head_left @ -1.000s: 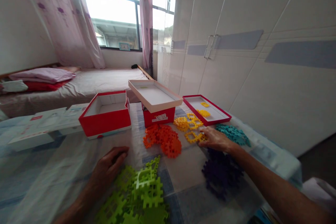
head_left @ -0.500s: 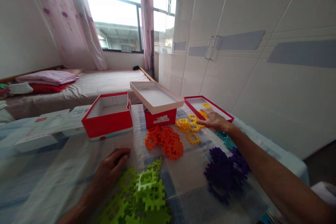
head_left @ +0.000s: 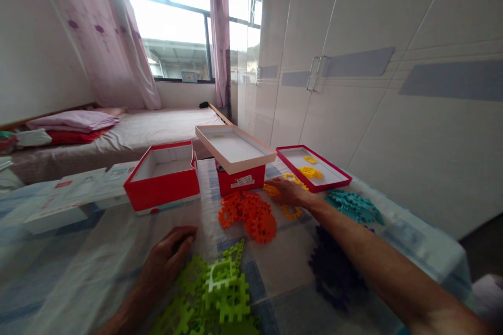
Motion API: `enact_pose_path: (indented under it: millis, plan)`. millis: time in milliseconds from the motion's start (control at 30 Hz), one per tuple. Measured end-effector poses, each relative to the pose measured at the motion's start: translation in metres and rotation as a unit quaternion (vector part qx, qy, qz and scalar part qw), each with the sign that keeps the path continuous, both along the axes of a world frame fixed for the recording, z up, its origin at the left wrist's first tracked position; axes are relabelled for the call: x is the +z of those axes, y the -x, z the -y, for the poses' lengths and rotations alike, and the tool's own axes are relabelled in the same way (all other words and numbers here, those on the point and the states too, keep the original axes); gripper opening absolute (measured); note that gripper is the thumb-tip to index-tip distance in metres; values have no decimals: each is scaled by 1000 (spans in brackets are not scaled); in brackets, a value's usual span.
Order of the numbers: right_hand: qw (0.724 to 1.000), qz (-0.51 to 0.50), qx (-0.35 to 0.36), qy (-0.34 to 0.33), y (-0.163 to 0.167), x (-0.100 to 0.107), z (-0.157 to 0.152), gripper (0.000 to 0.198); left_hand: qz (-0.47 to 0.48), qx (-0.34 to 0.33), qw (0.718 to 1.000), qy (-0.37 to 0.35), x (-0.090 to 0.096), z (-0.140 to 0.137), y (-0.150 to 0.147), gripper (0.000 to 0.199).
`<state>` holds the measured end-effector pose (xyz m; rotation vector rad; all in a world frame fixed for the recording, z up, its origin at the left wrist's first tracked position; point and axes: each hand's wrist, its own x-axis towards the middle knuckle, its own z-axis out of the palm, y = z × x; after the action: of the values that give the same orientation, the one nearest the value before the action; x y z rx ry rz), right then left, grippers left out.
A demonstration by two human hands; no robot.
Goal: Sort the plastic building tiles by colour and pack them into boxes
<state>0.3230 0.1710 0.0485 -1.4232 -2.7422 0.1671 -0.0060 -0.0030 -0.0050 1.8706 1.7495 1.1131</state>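
Observation:
My right hand (head_left: 286,190) reaches across the table onto a group of yellow toothed building pieces (head_left: 291,212), fingers stretched out; its fingertips are partly hidden. More yellow pieces (head_left: 310,172) lie in the red-rimmed box lid (head_left: 330,187) just beyond. My left hand (head_left: 172,247) rests on the cloth with loosely curled fingers, and nothing shows in it. Beside it is a heap of lime-green pieces (head_left: 226,293). Orange pieces (head_left: 251,214) are piled between the two hands. Dark purple pieces (head_left: 334,272) lie partly under my right forearm, near teal pieces (head_left: 353,205).
An open red box (head_left: 161,188) stands at the back left. Next to it, another red box (head_left: 241,178) carries a pale lid (head_left: 239,149) set askew. White flat boxes (head_left: 66,199) lie at the far left. A bed and a wardrobe stand behind the table.
My right hand has moved left, from the red-rimmed lid to the yellow pieces on the table. A yellow clump now shows inside that lid. My left hand has stayed put.

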Motion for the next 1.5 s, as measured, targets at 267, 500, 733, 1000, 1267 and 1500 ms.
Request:
enact_pose_path:
  millis: [267,500,733,1000,1267,1500]
  plan:
    - [994,-64,-20,-84,-14,-10,-5,54,4,-2,1000,14,-3,-1,0,34]
    - [966,-108,-171,-161,-57,36,-40,54,4,1,1000,8,-2,-1,-1,34]
    - [961,2,-252,-109,-81,33,-62,39,0,4,1000,6,-1,0,-1,33]
    - [970,23,-208,-125,-68,15,-33,39,-2,3,1000,11,-2,-1,-1,34]
    - [983,79,-144,-86,-48,-8,3,39,2,3,1000,-5,2,-1,-3,33]
    - [990,10,-110,-88,-51,6,13,50,-2,4,1000,4,1,0,-3,34]
